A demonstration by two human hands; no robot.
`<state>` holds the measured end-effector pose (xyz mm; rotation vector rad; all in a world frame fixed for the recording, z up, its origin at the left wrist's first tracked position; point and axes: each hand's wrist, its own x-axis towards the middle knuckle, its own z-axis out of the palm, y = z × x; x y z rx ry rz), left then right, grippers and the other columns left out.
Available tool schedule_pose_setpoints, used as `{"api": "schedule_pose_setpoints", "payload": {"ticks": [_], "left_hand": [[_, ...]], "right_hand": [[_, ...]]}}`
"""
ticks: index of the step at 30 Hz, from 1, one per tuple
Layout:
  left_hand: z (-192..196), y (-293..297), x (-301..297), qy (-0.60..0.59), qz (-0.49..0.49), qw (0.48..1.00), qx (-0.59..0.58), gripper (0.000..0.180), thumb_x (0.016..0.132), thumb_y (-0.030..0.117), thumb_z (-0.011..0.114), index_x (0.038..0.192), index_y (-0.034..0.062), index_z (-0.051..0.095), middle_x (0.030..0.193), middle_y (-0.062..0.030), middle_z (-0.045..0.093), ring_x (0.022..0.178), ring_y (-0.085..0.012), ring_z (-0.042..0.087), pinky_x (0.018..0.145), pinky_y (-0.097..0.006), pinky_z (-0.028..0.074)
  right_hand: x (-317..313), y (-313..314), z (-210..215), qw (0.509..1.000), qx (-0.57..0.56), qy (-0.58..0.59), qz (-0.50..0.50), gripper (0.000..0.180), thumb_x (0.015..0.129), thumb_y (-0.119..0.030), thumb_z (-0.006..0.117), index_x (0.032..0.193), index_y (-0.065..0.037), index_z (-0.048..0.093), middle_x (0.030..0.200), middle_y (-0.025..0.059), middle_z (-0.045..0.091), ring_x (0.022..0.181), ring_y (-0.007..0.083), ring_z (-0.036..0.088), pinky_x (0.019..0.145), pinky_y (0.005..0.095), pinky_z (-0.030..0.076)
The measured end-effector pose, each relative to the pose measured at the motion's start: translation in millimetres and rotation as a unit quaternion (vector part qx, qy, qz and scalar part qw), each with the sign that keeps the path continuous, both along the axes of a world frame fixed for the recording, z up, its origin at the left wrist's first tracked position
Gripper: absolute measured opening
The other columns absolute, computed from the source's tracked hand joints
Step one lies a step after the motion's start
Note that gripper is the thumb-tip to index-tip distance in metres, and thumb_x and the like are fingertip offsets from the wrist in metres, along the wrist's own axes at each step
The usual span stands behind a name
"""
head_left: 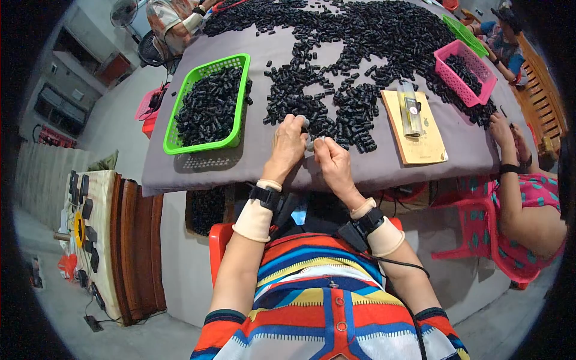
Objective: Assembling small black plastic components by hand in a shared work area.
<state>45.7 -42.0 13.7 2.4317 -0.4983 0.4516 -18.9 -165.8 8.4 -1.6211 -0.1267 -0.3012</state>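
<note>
Small black cylindrical plastic parts lie in a loose heap on the grey tablecloth just beyond my hands. My left hand is at the near edge of this heap, its fingers bent in a pinch with greyish coverings at the fingertips. Close beside it my right hand is closed, thumb and forefinger pressed together. The fingertips of both hands nearly meet. Whatever they hold is too small and too hidden to name. On the left stands a bright green plastic basket full of similar black parts.
Right of the heap, a yellowish booklet carries a clear plastic case. A pink basket with black parts stands farther right. Co-workers' hands are at the right edge; another person is at the far left. A large pile covers the far side.
</note>
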Motion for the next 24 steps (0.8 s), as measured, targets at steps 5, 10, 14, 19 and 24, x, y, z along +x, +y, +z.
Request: {"api": "schedule_pose_setpoints", "payload": {"ticks": [5,10,14,19,24], "left_hand": [[4,3,-2,0.018,-0.018,1.0,0.012,0.018,0.071,0.002,0.061,0.088,0.0015,0.055,0.088,-0.0161,0.055,0.08,-0.0362,0.056,0.068,-0.043,0.046],[-1,17,-22,0.358,-0.014,0.827,-0.434,0.01,0.081,0.005,0.058,0.091,0.004,0.06,0.067,-0.0049,0.059,0.053,-0.0113,0.054,0.047,-0.023,0.044],[-8,21,-42,0.403,-0.056,0.731,-0.548,0.007,0.083,0.003,0.058,0.09,0.0013,0.06,0.068,-0.0046,0.059,0.054,-0.0093,0.055,0.048,-0.02,0.045],[-10,27,-45,0.397,-0.1,0.75,-0.519,0.014,0.083,0.003,0.059,0.097,0.0004,0.059,0.076,-0.004,0.06,0.061,-0.0104,0.057,0.052,-0.021,0.048],[-14,29,-45,0.382,-0.108,0.707,-0.586,0.016,0.085,0.003,0.056,0.1,0.0011,0.058,0.077,-0.0029,0.059,0.061,-0.0101,0.056,0.053,-0.021,0.047]], "right_hand": [[3,0,-6,1.0,-0.007,-0.011,-0.009,0.036,0.091,-0.028,0.052,0.067,-0.001,0.049,0.051,0.0028,0.044,0.05,0.0055,0.037,0.044,0.027,0.033],[4,-1,-9,1.0,0.005,-0.006,-0.011,0.036,0.09,-0.029,0.052,0.067,-0.001,0.05,0.05,0.0039,0.045,0.049,0.0058,0.038,0.044,0.0273,0.034],[5,-1,-7,1.0,-0.02,-0.009,-0.01,0.036,0.09,-0.03,0.052,0.068,-0.002,0.051,0.05,0.0038,0.046,0.048,0.0063,0.04,0.043,0.0277,0.034],[5,0,-8,0.999,-0.041,-0.002,-0.004,0.035,0.09,-0.03,0.052,0.07,-0.001,0.052,0.05,0.007,0.045,0.047,0.0083,0.039,0.043,0.0287,0.034],[3,1,-6,0.999,-0.051,-0.006,0.001,0.034,0.09,-0.029,0.053,0.071,-0.001,0.051,0.051,0.0108,0.044,0.046,0.0101,0.037,0.043,0.0303,0.034]]}}
